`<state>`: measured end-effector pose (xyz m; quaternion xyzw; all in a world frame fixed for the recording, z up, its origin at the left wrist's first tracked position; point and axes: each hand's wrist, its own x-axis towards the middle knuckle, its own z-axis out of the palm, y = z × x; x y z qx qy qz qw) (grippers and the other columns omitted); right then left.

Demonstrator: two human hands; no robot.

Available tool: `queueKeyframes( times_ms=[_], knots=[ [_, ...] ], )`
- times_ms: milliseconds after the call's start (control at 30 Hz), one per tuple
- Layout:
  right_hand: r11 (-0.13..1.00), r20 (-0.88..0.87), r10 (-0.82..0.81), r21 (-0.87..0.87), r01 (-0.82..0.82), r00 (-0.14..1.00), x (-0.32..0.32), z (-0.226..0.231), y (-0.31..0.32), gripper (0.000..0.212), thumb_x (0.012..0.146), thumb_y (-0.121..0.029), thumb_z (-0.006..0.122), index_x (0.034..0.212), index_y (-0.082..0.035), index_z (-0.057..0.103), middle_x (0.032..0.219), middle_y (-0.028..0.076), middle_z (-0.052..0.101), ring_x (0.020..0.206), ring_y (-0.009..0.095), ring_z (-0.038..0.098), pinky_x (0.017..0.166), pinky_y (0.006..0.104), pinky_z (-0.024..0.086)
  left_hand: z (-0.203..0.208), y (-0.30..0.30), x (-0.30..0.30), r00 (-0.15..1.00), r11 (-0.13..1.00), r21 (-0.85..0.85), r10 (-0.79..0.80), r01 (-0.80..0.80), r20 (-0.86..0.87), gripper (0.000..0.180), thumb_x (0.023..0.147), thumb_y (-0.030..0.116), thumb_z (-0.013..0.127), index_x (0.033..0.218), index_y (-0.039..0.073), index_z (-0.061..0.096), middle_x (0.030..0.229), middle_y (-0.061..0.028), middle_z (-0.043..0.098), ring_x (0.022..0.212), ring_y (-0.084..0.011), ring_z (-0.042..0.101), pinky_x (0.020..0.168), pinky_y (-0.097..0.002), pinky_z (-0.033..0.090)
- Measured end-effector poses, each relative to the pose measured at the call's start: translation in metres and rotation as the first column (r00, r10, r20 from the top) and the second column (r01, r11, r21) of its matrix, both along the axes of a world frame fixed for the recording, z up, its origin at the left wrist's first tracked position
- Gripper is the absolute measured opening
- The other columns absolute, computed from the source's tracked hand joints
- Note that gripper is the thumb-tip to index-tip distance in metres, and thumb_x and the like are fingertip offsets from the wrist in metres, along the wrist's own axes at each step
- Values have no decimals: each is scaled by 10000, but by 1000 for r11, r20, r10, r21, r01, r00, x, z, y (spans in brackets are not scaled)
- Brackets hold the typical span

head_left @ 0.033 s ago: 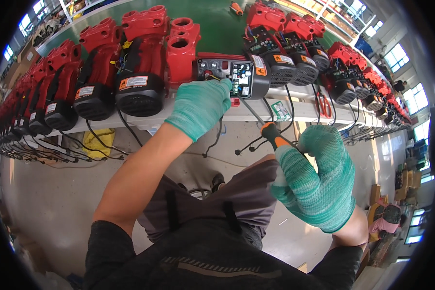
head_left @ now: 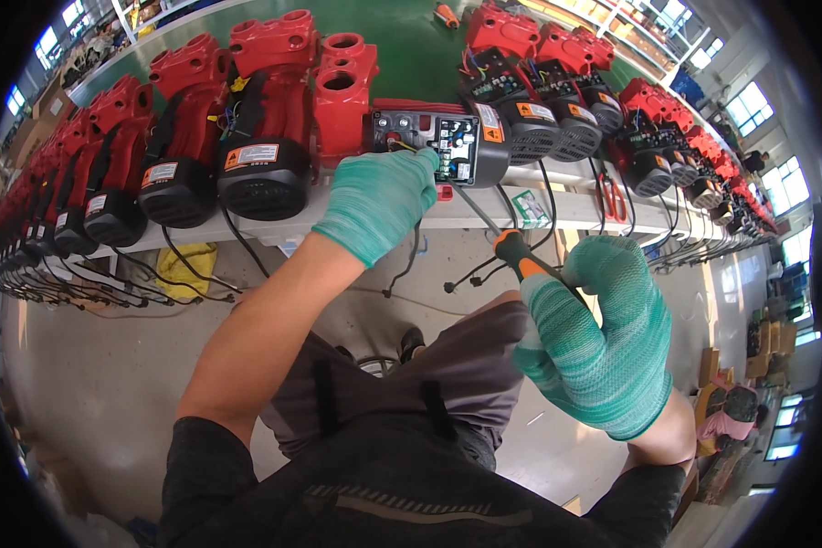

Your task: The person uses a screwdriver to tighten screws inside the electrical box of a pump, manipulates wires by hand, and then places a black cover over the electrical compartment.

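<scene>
Pose ~unchanged vs. earlier: R green-gloved hand (head_left: 607,342), 4 o'clock, fingers curled round orange-black screwdriver (head_left: 515,250); L hand (head_left: 376,199), grip unclear, at open red-black motor unit (head_left: 420,125), 12 o'clock.

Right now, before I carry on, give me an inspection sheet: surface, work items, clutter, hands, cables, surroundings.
Surface: green bench top with a pale front edge.
Work items: red-and-black machine, compartment open, circuit board exposed; screwdriver, shaft reaching toward the board's lower side, tip contact unclear.
Clutter: green-and-white packet and red-handled tool at the front edge; orange tool farther back.
Hands: gloved left hand at the compartment, its grip hidden; gloved right hand holds the screwdriver.
Cables: black cables hang over the front edge.
Surroundings: more machines both sides; yellow bag on the floor.
</scene>
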<state>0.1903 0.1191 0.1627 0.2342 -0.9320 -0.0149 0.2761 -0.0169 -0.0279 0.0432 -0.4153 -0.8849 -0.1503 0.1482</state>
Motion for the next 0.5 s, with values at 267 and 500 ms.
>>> queueKeyframes(
  times_ms=[267, 500],
  knots=[
    [982, 100, -158, 123, 145, 982, 10, 7, -3, 419, 743, -148, 860, 1098, -40, 666, 944, 160, 582, 795, 328, 626, 581, 432, 495, 3, 1, -3, 1000, 995, -97, -9, 10, 2, 105, 940, 190, 637, 962, 87, 640, 811, -111, 702, 767, -338, 710, 668, -481, 557],
    [995, 48, 5, 95, -10, 999, 0, 6, 1, 491, 653, -94, 846, 1110, -43, 674, 957, 155, 590, 811, 333, 625, 595, 416, 506, -10, 5, -1, 999, 998, 61, 33, -34, 7, 120, 958, 193, 638, 999, 81, 635, 835, -105, 710, 777, -340, 714, 687, -473, 561]
  ],
)
